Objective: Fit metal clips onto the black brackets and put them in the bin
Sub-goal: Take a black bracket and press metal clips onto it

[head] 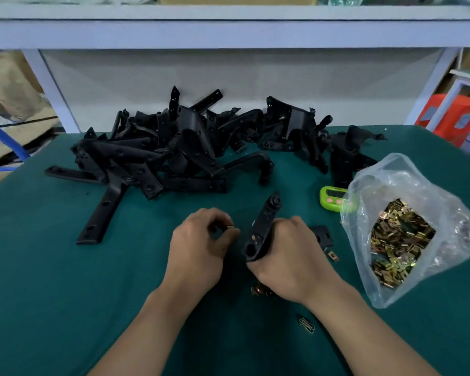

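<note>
Green cloth covers the worktop (65,294), which is bounded at the far side by a pale shelf frame (228,33) and a grey back panel.

Both forearms are extended from the near edge towards the middle of the cloth. The left hand (201,240) is held knuckles-up with its fingers curled inward, and a small metal clip (230,227) is pinched at its fingertips. Just beside it, the right hand (291,256) is wrapped round the lower part of a black bracket (263,229), which is held tilted with its far end pointing away towards the pile. Clip and bracket are near each other but apart.

A few loose clips (259,290) are seen on the cloth under the right wrist, another single clip (333,256) lies to the right of that hand, and one more piece (306,324) lies beside the right forearm. A short black part (322,236) is partly hidden behind the right hand.

To the right, an open clear plastic bag (391,180) is slumped on the cloth, and a heap of brass-coloured clips (399,237) is held inside it. A green timer (333,198) is set just beside the bag's left edge. Across the far half of the cloth, a pile of black brackets (174,153) is heaped loosely, with a few lying apart at its edges.
</note>
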`<state>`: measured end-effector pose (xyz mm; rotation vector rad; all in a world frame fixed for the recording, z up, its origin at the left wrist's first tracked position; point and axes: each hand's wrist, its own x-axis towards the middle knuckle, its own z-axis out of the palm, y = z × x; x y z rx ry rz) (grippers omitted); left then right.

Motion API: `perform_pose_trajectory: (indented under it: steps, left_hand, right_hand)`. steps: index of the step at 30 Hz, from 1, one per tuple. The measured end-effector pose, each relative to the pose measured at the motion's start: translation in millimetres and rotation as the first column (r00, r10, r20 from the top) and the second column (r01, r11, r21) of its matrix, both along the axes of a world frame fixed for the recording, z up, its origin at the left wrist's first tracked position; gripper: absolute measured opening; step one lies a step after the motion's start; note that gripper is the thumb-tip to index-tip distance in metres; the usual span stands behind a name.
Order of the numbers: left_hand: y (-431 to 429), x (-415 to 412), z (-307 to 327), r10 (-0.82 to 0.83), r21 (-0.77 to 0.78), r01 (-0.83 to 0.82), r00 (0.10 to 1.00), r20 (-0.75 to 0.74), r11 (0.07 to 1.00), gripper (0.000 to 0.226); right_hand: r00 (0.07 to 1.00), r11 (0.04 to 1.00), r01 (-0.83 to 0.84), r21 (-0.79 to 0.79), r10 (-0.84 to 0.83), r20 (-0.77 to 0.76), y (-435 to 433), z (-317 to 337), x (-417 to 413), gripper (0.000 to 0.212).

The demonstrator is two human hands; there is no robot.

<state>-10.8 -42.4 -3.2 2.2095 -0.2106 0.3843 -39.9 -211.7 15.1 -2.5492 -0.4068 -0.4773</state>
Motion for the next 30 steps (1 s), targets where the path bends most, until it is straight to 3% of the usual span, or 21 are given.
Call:
perform_pose_trajectory:
  steps: [8,13,20,24,30]
  left_hand:
    - [3.5,-9.6,3.8,-0.071,-0.285,0.008,0.975,-0.213,0.958,0.018]
    - [-3.8,-13.7,1.1,-0.091,-0.197,0.049,0.974,-0.208,0.979,0.018]
    - [-3.7,-18.9,1.1,-0.034,-0.183,0.002,0.984,-0.173,0.983,0.021]
    - [-2.7,-15.0,3.5,0.042,-0.134,-0.059,0.991,-0.128,0.989,0.024]
    - [13.3,0.1,6.2,0.134,-0.122,-0.160,0.971,-0.196,0.980,0.025]
  right_hand:
    - [1.000,0.998,-0.010,0.068,0.009,0.013,2.6,0.8,-8.3,0.038]
    - [0.999,0.990,-0.022,0.141,0.018,0.029,5.4,3.7,-7.9,0.020]
    - [0.997,0.989,-0.061,0.133,0.066,-0.036,3.2,-1.1,-7.5,0.028]
    - [0.998,1.000,0.014,0.006,-0.013,-0.067,-0.5,-5.0,-4.0,0.036]
    - [0.993,0.991,0.090,0.102,-0.082,-0.080,-7.6,-8.1,-1.5,0.024]
